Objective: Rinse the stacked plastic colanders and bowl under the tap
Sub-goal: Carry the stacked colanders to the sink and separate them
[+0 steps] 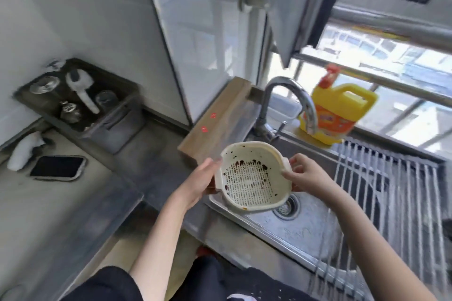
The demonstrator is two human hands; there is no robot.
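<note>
A cream plastic colander stack (252,176) with a slotted bottom and dark brown specks inside hangs tilted over the left edge of the steel sink (293,234). My left hand (200,183) holds its left rim and handle. On the opposite rim, my right hand (303,176) grips it with curled fingers. The curved chrome tap (291,102) stands behind the stack, its spout above and to the right; no water is visible. How many pieces are nested I cannot tell.
A yellow detergent jug (340,112) stands on the sill behind the tap. A wire drying rack (391,193) covers the sink's right side. A wooden board (220,117) leans left of the tap. A phone (57,167) and a dark utensil tray (80,98) sit on the left counter.
</note>
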